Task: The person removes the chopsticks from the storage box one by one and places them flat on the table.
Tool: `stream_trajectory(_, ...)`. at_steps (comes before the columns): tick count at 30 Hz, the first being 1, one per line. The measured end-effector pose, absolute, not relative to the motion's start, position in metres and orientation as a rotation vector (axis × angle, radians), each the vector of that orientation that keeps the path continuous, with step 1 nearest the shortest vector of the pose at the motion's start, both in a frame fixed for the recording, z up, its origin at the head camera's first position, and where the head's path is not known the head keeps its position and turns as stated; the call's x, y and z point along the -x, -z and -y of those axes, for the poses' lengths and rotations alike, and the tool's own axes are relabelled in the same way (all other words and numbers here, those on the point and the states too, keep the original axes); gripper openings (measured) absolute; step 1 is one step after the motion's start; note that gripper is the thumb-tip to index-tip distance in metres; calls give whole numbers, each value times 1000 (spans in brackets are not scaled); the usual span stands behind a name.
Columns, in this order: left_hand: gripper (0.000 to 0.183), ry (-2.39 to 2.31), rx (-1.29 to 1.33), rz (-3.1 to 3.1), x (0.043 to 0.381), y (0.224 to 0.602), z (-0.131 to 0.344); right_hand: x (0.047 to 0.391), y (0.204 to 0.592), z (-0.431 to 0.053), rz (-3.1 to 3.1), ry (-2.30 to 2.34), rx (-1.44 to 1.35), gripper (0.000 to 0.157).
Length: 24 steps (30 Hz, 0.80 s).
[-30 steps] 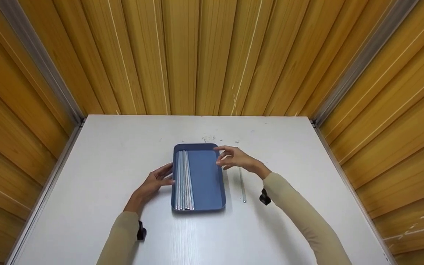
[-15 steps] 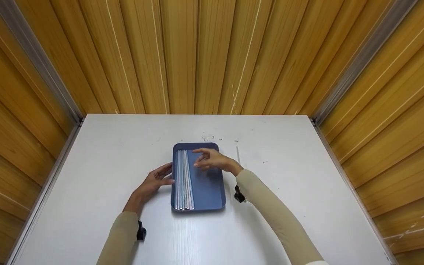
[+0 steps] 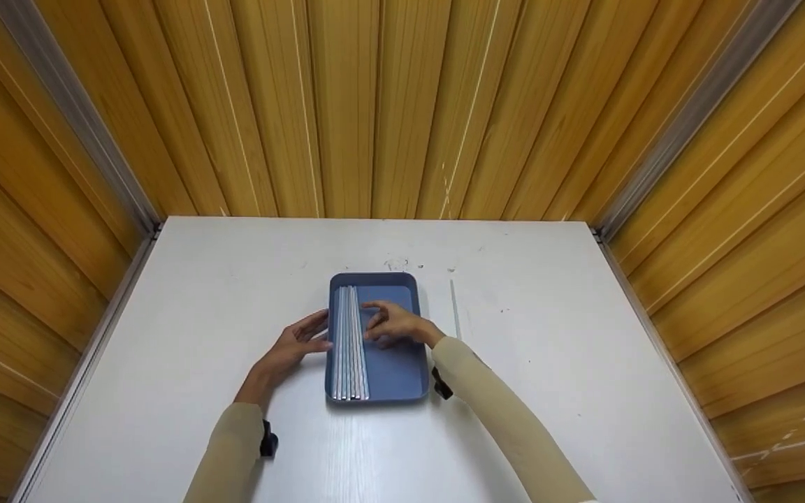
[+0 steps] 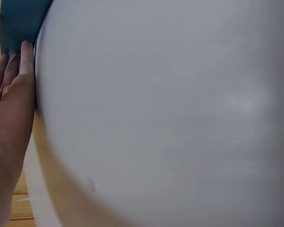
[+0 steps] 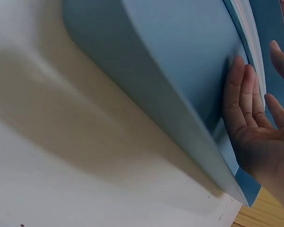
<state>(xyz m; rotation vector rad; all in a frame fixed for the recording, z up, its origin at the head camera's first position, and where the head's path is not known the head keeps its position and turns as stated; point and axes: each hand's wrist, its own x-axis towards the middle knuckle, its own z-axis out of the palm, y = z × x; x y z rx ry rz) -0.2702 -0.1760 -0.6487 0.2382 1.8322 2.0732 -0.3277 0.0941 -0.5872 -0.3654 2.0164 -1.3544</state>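
Observation:
A blue rectangular tray (image 3: 395,381) lies on the white table. Along its left side runs a bundle of several long, thin, pale straw-like sticks (image 3: 348,342). My left hand (image 3: 293,353) touches the tray's outer left wall, its fingers fairly straight in the left wrist view. Inside the tray is my right hand (image 3: 395,325), fingertips right at the bundle's right edge. In the right wrist view its fingers (image 5: 246,94) are relaxed, with the thumb side spread apart and nothing held between them. One more pale stick (image 3: 455,307) lies on the table right of the tray, partly hidden by the right sleeve.
The white table (image 3: 221,279) carries small dark marks behind the tray. Wood-patterned panels (image 3: 374,105) stand at the back and both sides. Each forearm wears a small black device, such as the one on the left sleeve (image 3: 268,440).
My right hand has moved left from the tray's right rim to the bundle, then slightly toward me. The left hand, tray and sticks have stayed in place.

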Motion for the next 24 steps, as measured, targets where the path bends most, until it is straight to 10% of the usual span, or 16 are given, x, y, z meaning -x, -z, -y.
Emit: stream_trajectory(24, 80, -2045, -257, -1866, 269, 646, 176, 325, 601, -84, -2188, 1304, 376, 77)
